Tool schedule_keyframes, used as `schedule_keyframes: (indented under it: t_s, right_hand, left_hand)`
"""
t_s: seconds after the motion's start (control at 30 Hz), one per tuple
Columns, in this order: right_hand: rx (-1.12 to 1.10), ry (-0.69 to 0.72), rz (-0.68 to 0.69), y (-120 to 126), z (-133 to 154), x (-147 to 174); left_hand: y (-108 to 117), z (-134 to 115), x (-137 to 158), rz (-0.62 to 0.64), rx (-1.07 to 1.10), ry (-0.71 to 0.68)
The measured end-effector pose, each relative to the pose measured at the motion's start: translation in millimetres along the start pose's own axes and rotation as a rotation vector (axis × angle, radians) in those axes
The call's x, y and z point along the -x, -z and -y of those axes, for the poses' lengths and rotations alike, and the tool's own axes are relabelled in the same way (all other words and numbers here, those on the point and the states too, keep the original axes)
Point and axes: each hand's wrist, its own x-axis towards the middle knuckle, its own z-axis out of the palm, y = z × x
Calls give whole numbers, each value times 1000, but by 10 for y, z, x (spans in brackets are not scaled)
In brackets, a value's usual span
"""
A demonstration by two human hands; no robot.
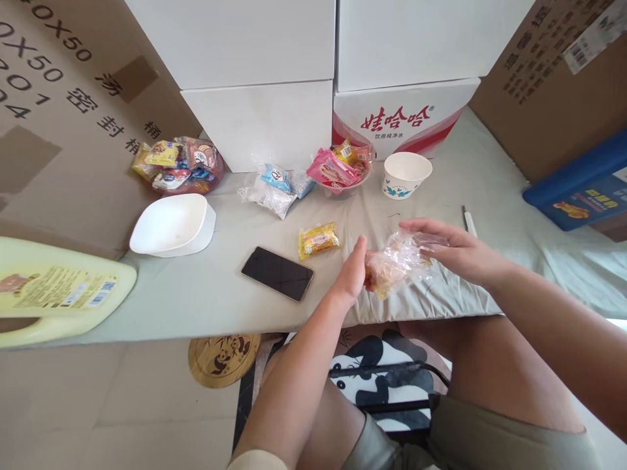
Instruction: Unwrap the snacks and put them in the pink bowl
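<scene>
A crinkled clear plastic bag (pixel 399 261), with something yellowish and reddish inside, is between my hands just above the table's front edge. My left hand (pixel 351 271) grips its left side, thumb up, with most of the fingers hidden. On the other side my right hand (pixel 458 251) is closed on the loose plastic, its fingers reaching along the far edge. A yellow snack packet (pixel 319 240) lies left of the bag, and a black phone (pixel 277 273) rests further left. Behind my right hand stands a white paper cup (pixel 405 175) with blue leaf prints.
At the back are a bowl of pink and yellow packets (pixel 337 171), blue and clear wrappers (pixel 277 188), and another bowl of snacks (pixel 179 166). A white plastic bowl (pixel 172 225) and a yellow jug (pixel 63 287) are left. A white pen-like tool (pixel 469 222) lies right. Boxes (pixel 396 121) line the back.
</scene>
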Motion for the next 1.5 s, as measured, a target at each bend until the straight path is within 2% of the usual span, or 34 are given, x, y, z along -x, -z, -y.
schedule_keyframes:
  t_s: [0.07, 0.17, 0.27, 0.33, 0.4, 0.47, 0.53, 0.57, 0.63, 0.77, 0.9, 1.03, 1.1, 1.17, 1.23, 1.3, 1.4, 1.5]
  right_hand:
    - [18, -7, -68, -32, 0, -6]
    - [-34, 1, -239, -92, -12, 6]
    - [-1, 87, -219, -158, -15, 39]
    - [19, 66, -214, -172, -35, 39]
    - [-93, -17, -343, -138, -91, 12]
    - [-281, -78, -543, -70, -173, -17]
    - [-407, -64, -703, -14, -245, -12]
    - [-434, -37, -732, -5, -265, 9]
    - [-423, 14, -676, -37, -265, 80]
    - [-211, 28, -434, -206, -177, 191]
    - [-104, 106, -479, -306, -191, 165]
    - [48, 262, -559, -358, -287, 223]
    - [131, 370, -476, -389, -303, 311]
    - [196, 414, -344, -418, -289, 396]
    - [220, 377, -249, -441, -262, 438]
    - [124, 287, -215, -460, -243, 417]
    - [-94, 90, -274, -476, -259, 288]
    - [-50, 25, -352, -476, -324, 144]
  left_hand:
    - [2, -24, 2, -55, -25, -28]
    - [0, -48, 12, -83, -42, -48]
    - [-8, -46, 26, -96, -84, -66]
    - [-20, -37, 38, -94, -91, -68]
    - [-35, -32, 52, -82, -72, -53]
    - [-43, -34, 64, -84, -52, -43]
    - [-42, -41, 69, -92, -40, -33]
    - [-39, -45, 69, -95, -39, -29]
    - [-33, -52, 64, -85, -53, -22]
    - [-59, -55, 56, -22, -89, -5]
    - [-108, -46, 46, -5, -32, 58]
    - [-87, -47, 19, -105, 117, 37]
    - [-60, -61, 8, -141, 181, 10]
    - [-43, -74, 2, -153, 204, -19]
    - [-41, -74, 1, -181, 162, -53]
    - [-50, -56, 2, -212, 68, -87]
    - [-65, -16, 4, -204, -64, -113]
    - [-61, 7, 7, -132, -123, -89]
